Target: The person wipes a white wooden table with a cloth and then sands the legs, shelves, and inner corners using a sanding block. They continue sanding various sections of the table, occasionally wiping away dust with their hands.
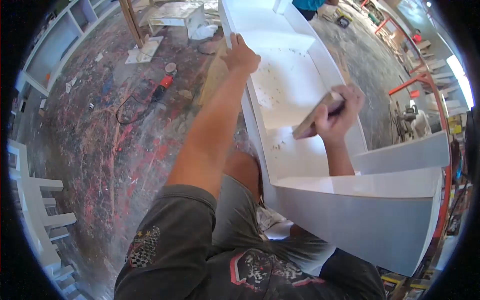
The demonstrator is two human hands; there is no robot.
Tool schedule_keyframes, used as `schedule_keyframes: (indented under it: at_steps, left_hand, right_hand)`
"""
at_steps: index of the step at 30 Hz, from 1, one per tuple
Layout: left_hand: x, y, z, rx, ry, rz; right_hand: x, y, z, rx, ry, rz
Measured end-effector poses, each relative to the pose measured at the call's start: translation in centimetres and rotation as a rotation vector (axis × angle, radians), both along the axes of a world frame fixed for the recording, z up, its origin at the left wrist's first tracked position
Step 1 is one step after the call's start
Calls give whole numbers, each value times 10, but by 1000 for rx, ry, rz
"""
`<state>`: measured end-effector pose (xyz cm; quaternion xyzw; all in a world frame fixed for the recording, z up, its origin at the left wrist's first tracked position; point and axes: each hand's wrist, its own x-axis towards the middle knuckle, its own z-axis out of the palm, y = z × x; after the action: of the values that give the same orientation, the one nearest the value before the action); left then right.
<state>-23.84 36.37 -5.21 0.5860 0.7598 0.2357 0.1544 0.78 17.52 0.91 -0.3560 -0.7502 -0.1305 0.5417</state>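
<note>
A long white cabinet with raised side walls and a cross divider lies in front of me, its inner panel sprinkled with small brown crumbs. My left hand grips the cabinet's left rim, its fingers lying along the edge. Inside the near compartment, my right hand is closed around a flat brownish block that looks like a sanding block. The block is tilted, and its lower end is close to or touching the white panel. Part of my right forearm is hidden behind the cabinet's near wall.
A red and black angle grinder with a cord lies on the paint-stained floor at left. White slatted furniture stands at the left edge. A small white stool and another person are farther back. Red metal framing runs along the right.
</note>
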Motion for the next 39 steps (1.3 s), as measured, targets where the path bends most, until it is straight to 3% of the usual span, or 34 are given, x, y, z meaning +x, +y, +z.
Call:
schedule_keyframes:
  at_steps: [2,7,9,12,15,17,20,22,23,24,26,27,30,31,34,35,38,39]
  left_hand:
    - [2,-3,0,47,-76,8]
    - [2,2,-3,52,-43,11]
    - [1,-3,-14,38,-53,15]
    - [3,7,8,88,-58,22]
    - [1,3,-1,38,-42,25]
    - [2,0,-1,42,-38,5]
    - [3,-1,6,3,-21,29]
    - [5,0,3,7,-11,20]
    - [3,1,0,21,-10,18]
    - [-1,-2,-8,9,-8,29]
    - [4,1,-6,82,-45,27]
    - [4,8,4,116,-51,24]
    - [2,0,-4,86,-92,3]
    - [1,5,0,57,-73,14]
    - [4,-8,-8,35,-37,8]
    - [3,-1,-1,84,-31,14]
    - [2,1,2,42,-82,-4]
    - [3,-1,3,88,-33,11]
  right_hand:
    - [3,-12,-38,-112,-61,-21]
    - [11,8,11,-42,-38,35]
    - [16,7,-23,-127,-25,18]
    - [21,15,-25,-97,-133,-32]
    - [34,18,7,-32,61,6]
    - [39,19,-30,-114,18,-19]
    - [40,21,-26,-57,-63,-75]
    - [53,20,-13,-128,7,-31]
    - [50,27,1,-40,204,81]
    - [48,29,-13,-54,205,91]
    - [51,30,-43,-232,161,14]
    - [54,28,-41,-51,-59,-43]
    - [67,25,-11,-43,-96,-8]
    - [73,31,-4,-92,113,47]
    - [75,37,-38,-250,200,-85]
    - [79,34,-43,-193,19,-136]
    - [87,28,-12,-120,-100,-83]
    - [89,32,1,-96,-8,-114]
